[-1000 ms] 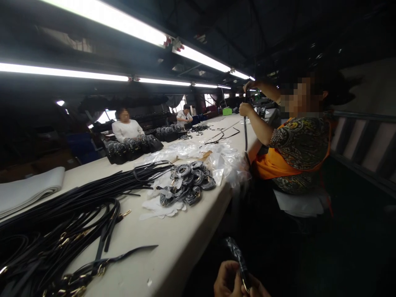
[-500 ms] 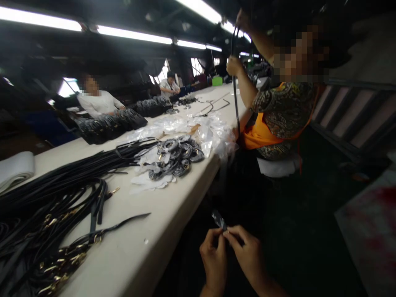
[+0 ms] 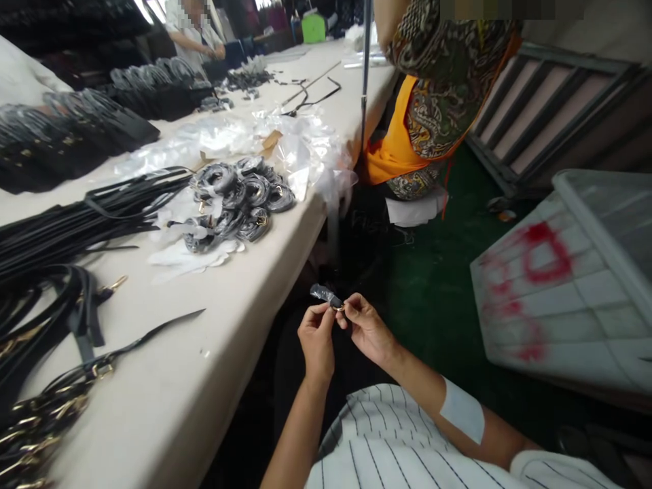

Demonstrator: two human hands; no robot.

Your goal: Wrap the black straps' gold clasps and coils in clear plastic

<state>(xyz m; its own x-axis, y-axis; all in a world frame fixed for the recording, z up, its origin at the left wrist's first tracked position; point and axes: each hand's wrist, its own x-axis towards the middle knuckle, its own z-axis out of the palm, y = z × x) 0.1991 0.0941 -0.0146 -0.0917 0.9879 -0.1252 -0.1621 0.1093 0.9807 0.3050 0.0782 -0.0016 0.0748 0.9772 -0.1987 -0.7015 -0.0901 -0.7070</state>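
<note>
Both hands meet over the lap, off the table's edge, at a short dark strap piece (image 3: 322, 293) with a gold metal ring and clear plastic on its far end. My left hand (image 3: 318, 336) pinches it beside the ring. From the right, my right hand (image 3: 369, 329) grips the ring side with thumb and fingers. On the table to the left lie a pile of coiled, wrapped straps (image 3: 239, 197), a bundle of long black straps (image 3: 86, 214) and straps with gold clasps (image 3: 51, 414).
The cream table (image 3: 193, 367) runs along the left, with clear plastic bags (image 3: 305, 146) on it. A person in an orange apron (image 3: 397, 146) sits ahead. A grey bin with red marks (image 3: 540, 292) stands right, near a metal rack (image 3: 540, 109). Other people are across the table.
The view has tilted down and shifted right, bringing my forearms and the bin into sight. The strap piece is still between my hands, now with its plastic end pointing more to the left.
</note>
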